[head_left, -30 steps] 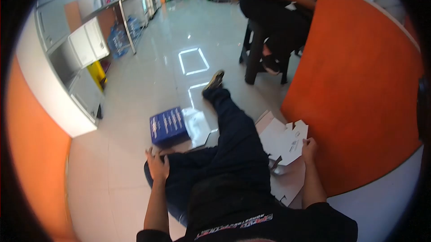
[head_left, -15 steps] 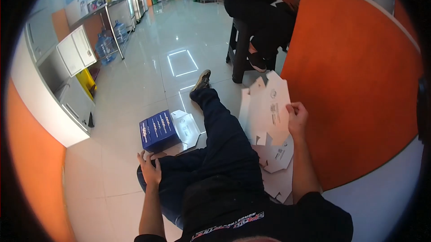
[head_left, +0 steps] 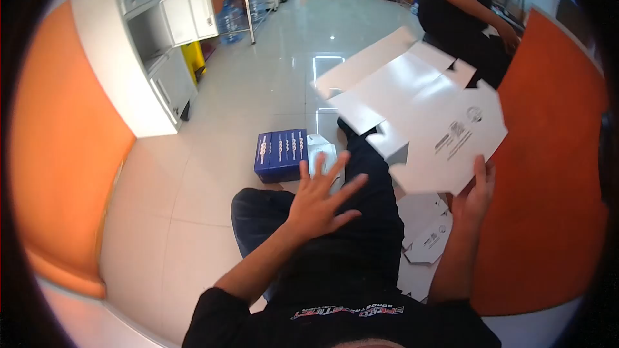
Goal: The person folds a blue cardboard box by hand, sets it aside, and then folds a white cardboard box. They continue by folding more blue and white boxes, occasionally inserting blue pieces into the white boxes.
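My right hand grips the lower edge of a flat white cardboard box blank, with cut flaps and small dark print near the hand. The blank is raised above my outstretched leg. My left hand is in the air over my lap, fingers spread, holding nothing. Beyond it on the floor stands a dark blue box with white lettering. A white flap piece lies against that box's right side, partly hidden behind my left fingers. More white blanks lie on the floor by my right leg.
An orange panel rises close on my right. Another person in dark clothing sits ahead at the right. On the left are a white cabinet with an open door, a yellow object and large water bottles.
My right hand has lifted the blank higher and turned it. My left hand has moved from my knee up over my lap, fingers spreading. The view has swung left.
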`<action>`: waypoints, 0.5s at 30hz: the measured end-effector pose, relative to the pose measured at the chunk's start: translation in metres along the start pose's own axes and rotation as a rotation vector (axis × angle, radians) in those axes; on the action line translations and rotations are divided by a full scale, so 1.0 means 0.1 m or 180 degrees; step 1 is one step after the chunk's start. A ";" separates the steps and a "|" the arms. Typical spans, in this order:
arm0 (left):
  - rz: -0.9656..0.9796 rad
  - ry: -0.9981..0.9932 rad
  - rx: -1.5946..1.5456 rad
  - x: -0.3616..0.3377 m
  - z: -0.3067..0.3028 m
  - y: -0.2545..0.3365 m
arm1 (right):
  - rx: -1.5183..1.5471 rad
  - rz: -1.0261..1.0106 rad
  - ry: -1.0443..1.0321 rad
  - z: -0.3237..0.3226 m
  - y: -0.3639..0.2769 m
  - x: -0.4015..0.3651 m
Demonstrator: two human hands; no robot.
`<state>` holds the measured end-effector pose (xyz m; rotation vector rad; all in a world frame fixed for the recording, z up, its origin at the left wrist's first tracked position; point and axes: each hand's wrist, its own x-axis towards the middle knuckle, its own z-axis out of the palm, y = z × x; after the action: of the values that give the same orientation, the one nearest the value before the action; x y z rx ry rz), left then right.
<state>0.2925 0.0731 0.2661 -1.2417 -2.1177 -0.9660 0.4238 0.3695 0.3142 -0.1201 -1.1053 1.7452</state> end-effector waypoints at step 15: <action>0.0485 -0.0471 -0.0106 0.40 -0.50 0.37 | 0.0347 0.1566 -0.0614 0.11 0.25 -0.29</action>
<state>0.3102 0.0682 0.3377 -1.5088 -2.0880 -0.8702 0.4139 0.3384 0.2913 -0.1695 -1.1830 2.2913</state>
